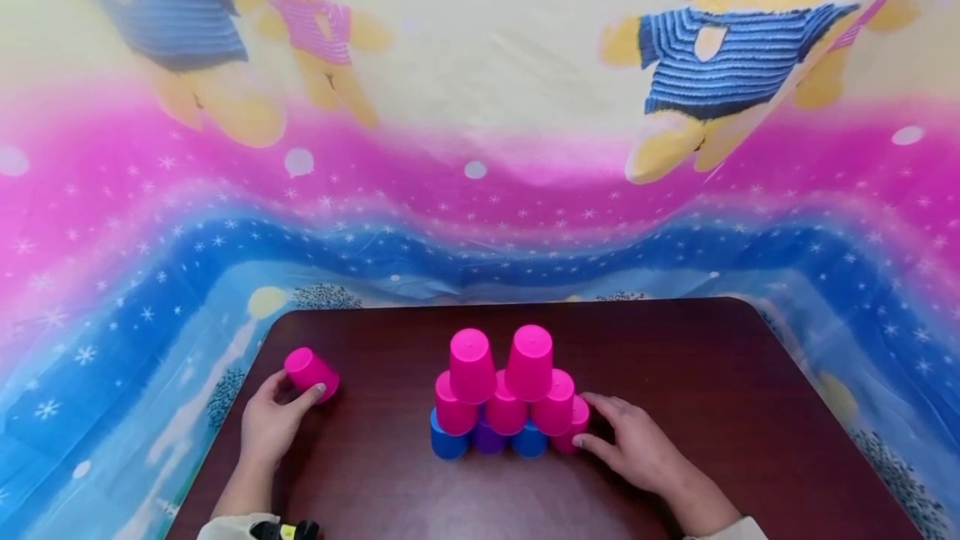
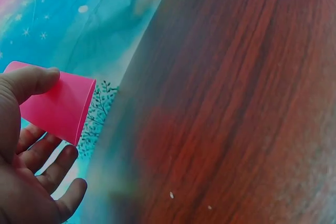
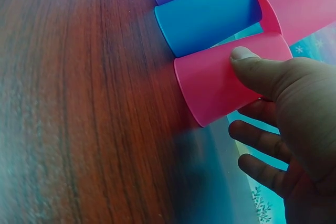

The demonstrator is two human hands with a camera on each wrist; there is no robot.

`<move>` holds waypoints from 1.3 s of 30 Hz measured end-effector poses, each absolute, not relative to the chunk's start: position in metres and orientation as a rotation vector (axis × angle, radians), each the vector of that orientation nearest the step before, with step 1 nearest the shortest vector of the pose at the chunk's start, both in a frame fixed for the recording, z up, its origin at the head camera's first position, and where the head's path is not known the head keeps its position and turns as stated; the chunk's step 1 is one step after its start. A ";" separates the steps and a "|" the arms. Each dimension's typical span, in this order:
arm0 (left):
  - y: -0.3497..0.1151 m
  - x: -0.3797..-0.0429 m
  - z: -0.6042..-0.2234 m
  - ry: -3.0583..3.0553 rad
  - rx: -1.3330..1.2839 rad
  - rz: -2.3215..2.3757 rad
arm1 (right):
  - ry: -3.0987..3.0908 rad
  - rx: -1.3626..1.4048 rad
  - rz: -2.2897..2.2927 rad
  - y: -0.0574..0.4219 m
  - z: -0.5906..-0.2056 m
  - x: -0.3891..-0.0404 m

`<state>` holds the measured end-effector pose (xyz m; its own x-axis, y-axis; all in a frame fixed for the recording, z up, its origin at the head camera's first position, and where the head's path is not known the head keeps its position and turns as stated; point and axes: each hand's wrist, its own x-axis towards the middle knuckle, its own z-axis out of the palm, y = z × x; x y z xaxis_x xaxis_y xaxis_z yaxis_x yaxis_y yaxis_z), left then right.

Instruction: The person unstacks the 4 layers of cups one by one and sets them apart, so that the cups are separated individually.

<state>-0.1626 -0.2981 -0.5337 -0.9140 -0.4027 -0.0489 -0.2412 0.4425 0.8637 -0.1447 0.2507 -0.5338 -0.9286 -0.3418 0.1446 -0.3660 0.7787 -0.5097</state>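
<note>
From the head camera: a dark brown table [image 1: 360,482] against a cloth backdrop [image 1: 480,90] printed with teddy bears in striped tops, pink and blue bands and white snowflakes; near the middle of the table, a cup pyramid [image 1: 507,413], every cup upside down; in its bottom row, left to right, a left blue cup [image 1: 449,440], a purple cup [image 1: 489,438], a right blue cup [image 1: 529,443] and an end pink cup [image 1: 570,433]; above these, three middle pink cups [image 1: 455,408]; on top, two upper pink cups [image 1: 531,361], slightly apart; well apart from the pyramid, toward the left side of the table, a left hand [image 1: 272,423] grasping a lone pink cup [image 1: 309,369], tilted with its base up and leftward; at the pyramid's right end, a right hand [image 1: 637,444] pinching the end pink cup; at both wrists, pale sleeves [image 1: 232,527]; from the left wrist camera: the lone pink cup close up, gripped with thumb along one side and fingers curved on the other; cannot tell which of those fingertips touch; beyond, wood grain and backdrop; from the right wrist camera: the end pink cup, with thumb tip against its near wall and other fingers bent on the far side, partly hidden; just beside, the right blue cup, then the purple one; at upper right, parts of other pink cups
</note>
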 end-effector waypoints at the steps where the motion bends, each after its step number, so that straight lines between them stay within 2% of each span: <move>1: -0.299 -0.163 -0.535 -2.526 0.576 -1.462 | -2.923 0.581 0.853 0.251 -0.534 -0.145; 39: -0.306 -0.164 -0.549 -2.619 0.692 -1.351 | -2.927 0.590 0.821 0.250 -0.531 -0.145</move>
<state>-0.1643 -0.3057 -0.5490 -0.8892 -0.4453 -0.1045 -0.3434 0.4988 0.7958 -0.1448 0.2497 -0.5311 -0.9264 -0.3483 0.1430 -0.3719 0.7869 -0.4925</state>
